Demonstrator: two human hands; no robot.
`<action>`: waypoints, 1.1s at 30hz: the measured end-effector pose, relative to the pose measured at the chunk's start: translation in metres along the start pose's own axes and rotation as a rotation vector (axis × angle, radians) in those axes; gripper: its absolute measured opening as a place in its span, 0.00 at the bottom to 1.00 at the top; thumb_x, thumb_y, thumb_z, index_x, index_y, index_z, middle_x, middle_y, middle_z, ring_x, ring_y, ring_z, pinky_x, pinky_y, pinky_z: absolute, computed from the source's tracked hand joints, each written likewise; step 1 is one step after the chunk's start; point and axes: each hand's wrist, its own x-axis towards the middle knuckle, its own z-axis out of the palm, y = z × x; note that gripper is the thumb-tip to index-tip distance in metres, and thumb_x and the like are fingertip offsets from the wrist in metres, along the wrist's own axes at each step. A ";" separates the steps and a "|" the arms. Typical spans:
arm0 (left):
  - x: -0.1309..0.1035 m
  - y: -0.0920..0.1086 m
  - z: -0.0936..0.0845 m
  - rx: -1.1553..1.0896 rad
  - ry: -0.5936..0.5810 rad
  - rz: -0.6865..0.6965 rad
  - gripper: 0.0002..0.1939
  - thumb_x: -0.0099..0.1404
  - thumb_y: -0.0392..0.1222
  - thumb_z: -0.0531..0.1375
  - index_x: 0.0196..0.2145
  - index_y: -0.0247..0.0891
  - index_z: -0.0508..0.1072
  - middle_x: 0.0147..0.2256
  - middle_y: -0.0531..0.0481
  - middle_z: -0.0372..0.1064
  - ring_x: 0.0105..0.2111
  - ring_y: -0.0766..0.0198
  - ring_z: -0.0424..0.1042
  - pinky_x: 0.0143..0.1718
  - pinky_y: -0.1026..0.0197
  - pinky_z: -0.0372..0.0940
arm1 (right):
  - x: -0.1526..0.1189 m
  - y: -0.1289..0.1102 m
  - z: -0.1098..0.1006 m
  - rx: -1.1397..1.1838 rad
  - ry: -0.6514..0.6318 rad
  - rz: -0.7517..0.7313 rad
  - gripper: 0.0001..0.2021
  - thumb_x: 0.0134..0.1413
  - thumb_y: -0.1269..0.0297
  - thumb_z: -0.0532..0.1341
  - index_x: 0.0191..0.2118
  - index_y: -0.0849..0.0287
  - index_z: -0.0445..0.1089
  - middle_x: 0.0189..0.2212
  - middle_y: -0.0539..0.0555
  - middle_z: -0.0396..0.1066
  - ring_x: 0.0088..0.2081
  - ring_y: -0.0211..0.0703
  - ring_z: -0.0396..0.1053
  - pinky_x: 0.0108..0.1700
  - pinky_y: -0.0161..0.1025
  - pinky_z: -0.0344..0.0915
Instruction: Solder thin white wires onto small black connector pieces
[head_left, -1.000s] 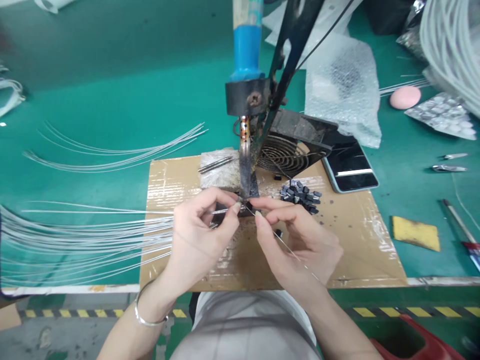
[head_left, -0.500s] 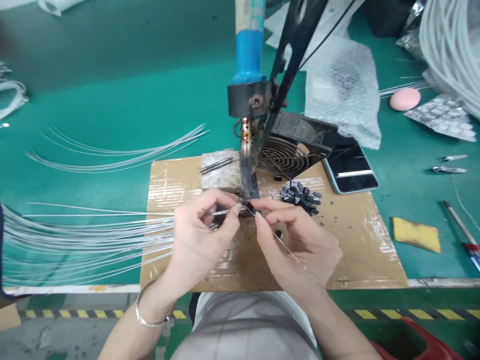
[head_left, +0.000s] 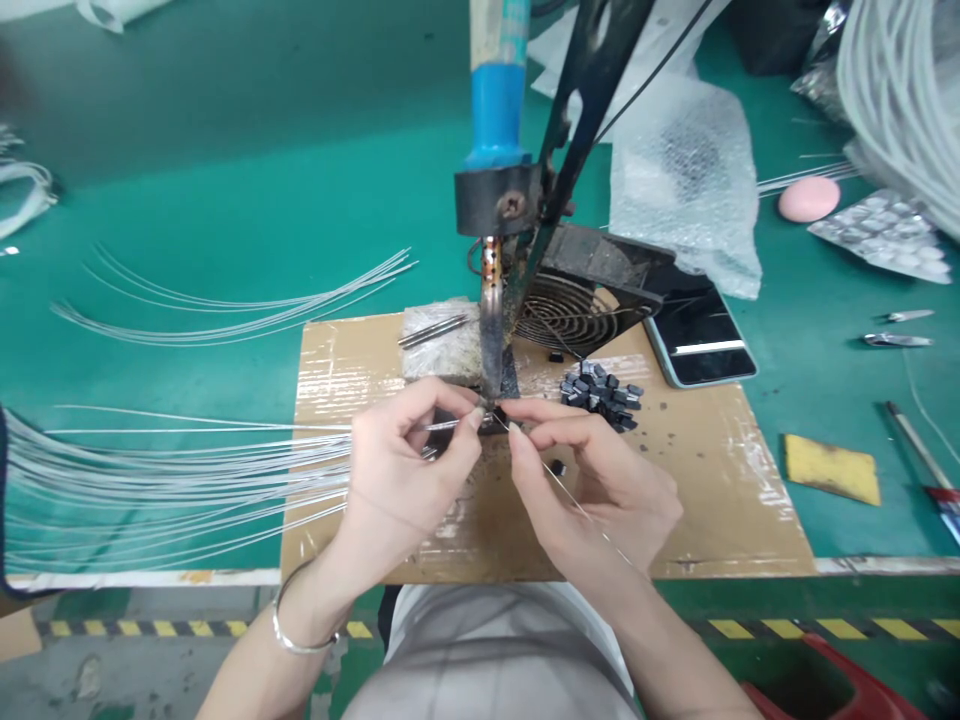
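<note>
My left hand (head_left: pixel 414 462) pinches the end of a thin white wire (head_left: pixel 300 428) that runs off to the left. Thumb and index finger of my right hand (head_left: pixel 592 480) are closed on a thin strand of solder wire (head_left: pixel 566 488), its tip just under the soldering iron (head_left: pixel 491 330). The iron hangs upright, blue handle on top, from a black metal bracket (head_left: pixel 577 110). A small black piece (head_left: pixel 498 412) lies between my fingertips at the iron's tip; which finger holds it, I cannot tell. Right of there sits a pile of small black connectors (head_left: pixel 600 393).
A cardboard sheet (head_left: pixel 720 500) covers the green table under my hands. Behind stand a black fan (head_left: pixel 592 295) and a phone (head_left: pixel 701 325). Many white wires (head_left: pixel 187 480) lie left. A yellow sponge (head_left: pixel 831 468) and bubble wrap (head_left: pixel 682 180) are on the right.
Almost nothing differs. My right hand has shifted very slightly to the left; the left hand and the iron stay in nearly the same place.
</note>
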 end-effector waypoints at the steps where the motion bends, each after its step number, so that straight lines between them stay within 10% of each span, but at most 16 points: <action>1: 0.000 0.000 0.000 -0.001 0.001 -0.002 0.05 0.59 0.34 0.65 0.25 0.39 0.76 0.28 0.50 0.80 0.29 0.63 0.75 0.26 0.65 0.64 | 0.000 0.000 0.000 0.000 -0.001 -0.005 0.09 0.61 0.75 0.67 0.36 0.50 0.74 0.42 0.50 0.84 0.41 0.43 0.83 0.47 0.42 0.79; 27: -0.003 -0.010 -0.003 0.084 -0.021 0.045 0.05 0.61 0.34 0.64 0.28 0.39 0.77 0.30 0.50 0.81 0.31 0.61 0.79 0.27 0.63 0.66 | 0.002 0.001 -0.007 0.028 -0.065 0.040 0.08 0.63 0.75 0.66 0.35 0.54 0.72 0.43 0.51 0.83 0.45 0.42 0.82 0.50 0.40 0.76; 33: -0.019 -0.022 -0.017 0.478 0.106 0.453 0.08 0.65 0.27 0.63 0.33 0.39 0.74 0.36 0.51 0.85 0.31 0.63 0.81 0.29 0.61 0.65 | 0.018 0.013 -0.041 -0.050 0.272 0.138 0.08 0.67 0.63 0.65 0.34 0.57 0.73 0.23 0.46 0.73 0.24 0.37 0.72 0.31 0.38 0.68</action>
